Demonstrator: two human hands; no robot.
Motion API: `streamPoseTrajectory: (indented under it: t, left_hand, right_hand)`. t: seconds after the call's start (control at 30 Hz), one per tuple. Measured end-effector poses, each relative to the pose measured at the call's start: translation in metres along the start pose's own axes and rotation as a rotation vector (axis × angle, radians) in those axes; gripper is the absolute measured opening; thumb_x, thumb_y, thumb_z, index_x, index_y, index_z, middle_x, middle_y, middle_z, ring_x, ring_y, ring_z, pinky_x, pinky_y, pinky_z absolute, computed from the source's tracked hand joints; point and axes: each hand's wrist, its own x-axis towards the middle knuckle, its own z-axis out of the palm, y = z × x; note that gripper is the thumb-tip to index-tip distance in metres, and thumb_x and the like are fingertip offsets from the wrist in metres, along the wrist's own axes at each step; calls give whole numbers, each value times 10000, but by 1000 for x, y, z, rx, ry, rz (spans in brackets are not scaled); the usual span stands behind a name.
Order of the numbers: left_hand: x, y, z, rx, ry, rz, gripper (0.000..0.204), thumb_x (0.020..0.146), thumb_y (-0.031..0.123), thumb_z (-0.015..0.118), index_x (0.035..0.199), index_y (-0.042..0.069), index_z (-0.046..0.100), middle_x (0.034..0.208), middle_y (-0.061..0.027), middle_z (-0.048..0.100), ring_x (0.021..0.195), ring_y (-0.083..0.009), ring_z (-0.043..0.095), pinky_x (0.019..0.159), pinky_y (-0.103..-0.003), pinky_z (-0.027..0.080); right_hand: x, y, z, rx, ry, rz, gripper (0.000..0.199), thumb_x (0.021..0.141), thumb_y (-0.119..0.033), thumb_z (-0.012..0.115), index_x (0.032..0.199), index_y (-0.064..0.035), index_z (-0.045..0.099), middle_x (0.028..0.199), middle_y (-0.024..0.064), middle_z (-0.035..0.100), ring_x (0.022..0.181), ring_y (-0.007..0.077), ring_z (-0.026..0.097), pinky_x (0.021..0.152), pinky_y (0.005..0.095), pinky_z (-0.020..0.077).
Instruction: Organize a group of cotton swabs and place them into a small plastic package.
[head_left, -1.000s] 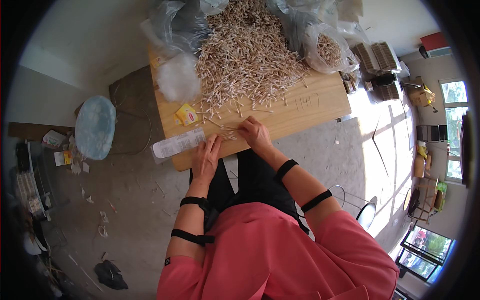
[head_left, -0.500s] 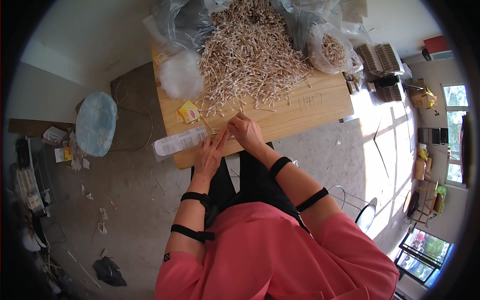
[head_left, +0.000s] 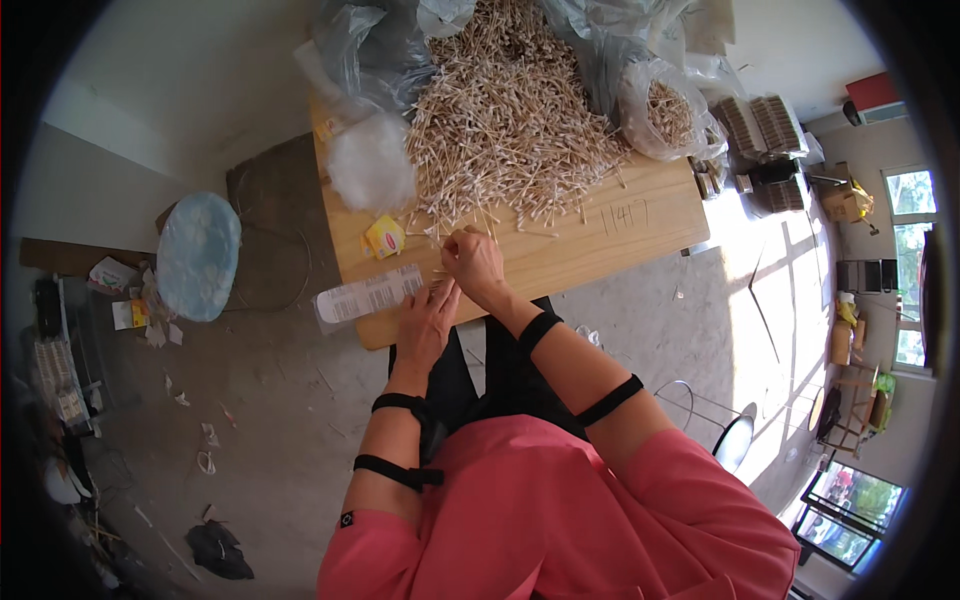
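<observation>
Resting beside cotton swabs [head_left: 437, 277], left hand [head_left: 426, 322] extended, fingers slightly spread, right hand [head_left: 474, 267] curled, its hold hidden.

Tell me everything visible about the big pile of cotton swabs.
The pile is a loose heap of thin, wood-like sticks with whitish tips, crisscrossed. It lies on the back of a pale wooden table, thinning toward the front. Grey plastic bags flank it, seemingly touching; the picture's top edge cuts off its far end.
</observation>
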Motion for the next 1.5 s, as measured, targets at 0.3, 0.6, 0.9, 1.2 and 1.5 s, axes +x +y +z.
streamPoseTrajectory:
  t: [0.3, 0.6, 0.9, 1.2, 1.5]
  left_hand:
    - [7, 4, -6, -11, -21, -15, 591, 842, 116, 604, 1426, 153, 524, 1510, 81, 440, 909, -200, 540, 789, -339, 458]
    - [6, 5, -6, 0, -5, -18, 552, 849, 101, 622, 1396, 132, 550, 1473, 70, 484, 896, -212, 556, 789, -354, 467]
    - [7, 7, -7, -2, -9, -16, 585, 828, 72, 631, 1402, 131, 538, 1480, 64, 473, 896, -227, 556, 794, -355, 469]
    - [7, 5, -10, -22, -57, -28, 590, 833, 56, 609, 1412, 133, 523, 1512, 64, 442, 902, -219, 549, 813, -354, 465]
    - [5, 4, -3, 61, -37, -24, 630, 824, 118, 618, 1441, 177, 505, 1547, 92, 391, 891, -189, 535, 787, -337, 464]
  right_hand:
    - [9, 22, -8, -45, 142, 2, 144, 814, -178, 684, 810, -34, 674, 873, 146, 644, 786, 362, 652, 700, 447, 527]
    - [-1, 44, -40, -154, -89, -124, 137, 820, -182, 685, 843, -49, 666, 895, 146, 632, 810, 379, 647, 698, 461, 526]
    - [-14, 36, -34, -132, -12, -194, 93, 831, -145, 656, 817, -53, 664, 868, 113, 607, 841, 339, 649, 717, 440, 530]
    - [-11, 38, -43, -131, -247, -272, 87, 842, -148, 639, 840, -64, 660, 892, 101, 609, 848, 339, 650, 708, 441, 530]
    - [12, 26, -26, -135, -70, -286, 97, 875, -172, 631, 898, -82, 657, 933, 101, 599, 825, 348, 642, 696, 441, 519]
